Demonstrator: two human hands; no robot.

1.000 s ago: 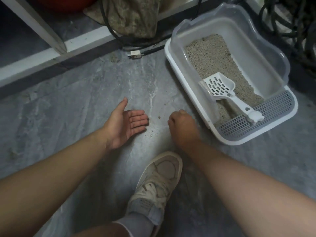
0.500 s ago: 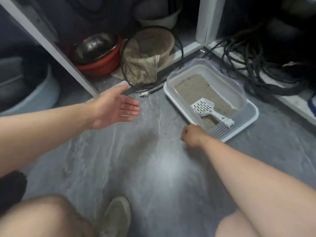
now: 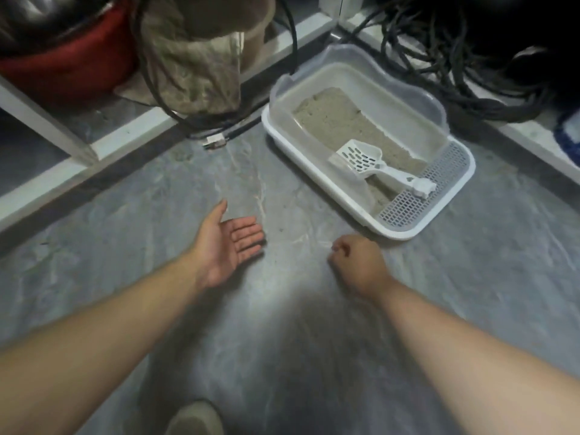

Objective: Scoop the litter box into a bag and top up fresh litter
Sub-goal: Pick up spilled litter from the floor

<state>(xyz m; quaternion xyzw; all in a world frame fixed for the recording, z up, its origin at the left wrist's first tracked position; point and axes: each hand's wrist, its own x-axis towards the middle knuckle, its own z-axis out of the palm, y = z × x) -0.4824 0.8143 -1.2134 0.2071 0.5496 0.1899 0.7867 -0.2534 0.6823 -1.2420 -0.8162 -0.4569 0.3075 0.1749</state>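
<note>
Head view, left to right: left hand [image 3: 224, 248] held palm-up over the grey floor [image 3: 157, 215], fingers straight, holding nothing; right hand [image 3: 357, 262] curled into an empty fist; litter box [image 3: 405, 229] on the floor beyond, white scoop [image 3: 373, 163] resting in its litter [image 3: 329, 120].

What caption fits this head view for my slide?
Open left hand and fisted right hand hover over floor beside litter box, scoop resting inside.
</note>
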